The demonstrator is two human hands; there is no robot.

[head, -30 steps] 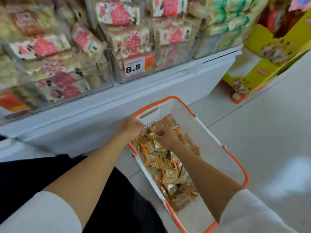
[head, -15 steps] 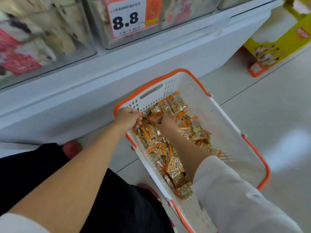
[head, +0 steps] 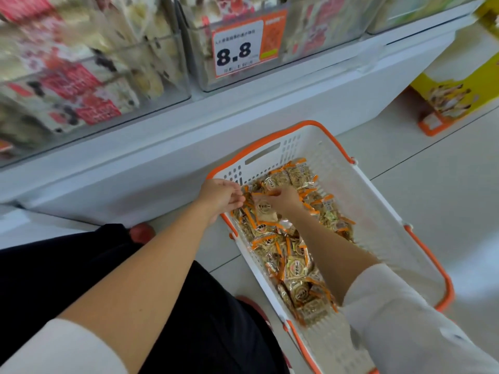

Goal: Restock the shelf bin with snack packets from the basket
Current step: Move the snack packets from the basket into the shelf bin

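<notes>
Reaching into basket [head: 378, 201], right hand [head: 285, 197] curls round packets [head: 295, 268] heaped along left wall; left hand [head: 220, 197] half-curled at rim, hold unclear. Bin [head: 324, 36] above on shelf. Risk: slick wrappers slip from overfull grab, scatter on floor [head: 432, 184].

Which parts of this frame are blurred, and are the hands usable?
Head view: shelf bins at upper left smear with motion blur; the price tag is legible; the basket, packets, left hand and right hand are fairly sharp; wide-angle distortion bows the shelf edge; soft glare on the floor at right.
</notes>
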